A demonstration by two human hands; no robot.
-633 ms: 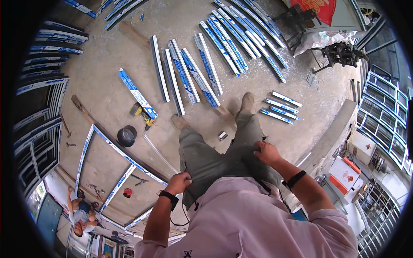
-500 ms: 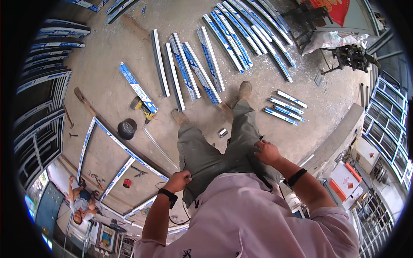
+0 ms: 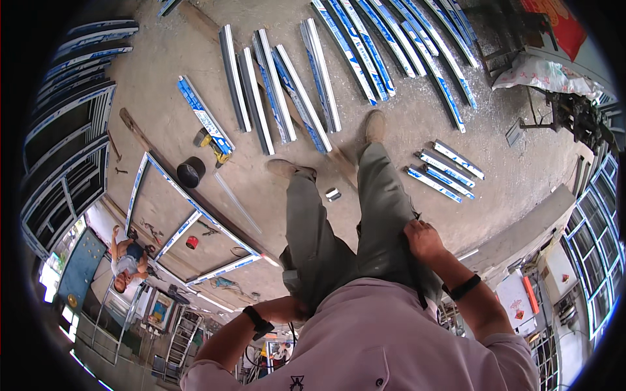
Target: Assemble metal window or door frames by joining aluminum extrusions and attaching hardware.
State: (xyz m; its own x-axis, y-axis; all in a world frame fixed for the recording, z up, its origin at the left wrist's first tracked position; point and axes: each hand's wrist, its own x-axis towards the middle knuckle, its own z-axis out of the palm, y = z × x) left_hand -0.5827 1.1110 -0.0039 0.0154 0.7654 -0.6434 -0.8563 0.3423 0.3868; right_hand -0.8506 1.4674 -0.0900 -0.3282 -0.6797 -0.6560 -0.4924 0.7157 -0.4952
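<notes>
My right hand (image 3: 425, 241) rests at the side of my grey-green trousers (image 3: 385, 215), fingers curled against the cloth and pinching it. At my other hip, my left hand (image 3: 298, 309) lies against the trousers, its fingers hidden by the cloth and the hem of my pale shirt (image 3: 365, 326). Each wrist wears a black band. My feet are apart on the concrete floor, with a small short piece of metal profile (image 3: 333, 194) lying between them.
Long blue-and-white filmed profiles (image 3: 287, 91) lie ahead; several short ones (image 3: 443, 171) lie to the right. A yellow drill (image 3: 218, 153), a black round container (image 3: 191, 172) and a window frame (image 3: 189, 221) are on the left. Another person (image 3: 127, 264) is at the far left.
My left hand has slid back to the hip, its fingers going out of sight. The right hand has closed more on the trousers. My left foot has turned sideways and the view has shifted.
</notes>
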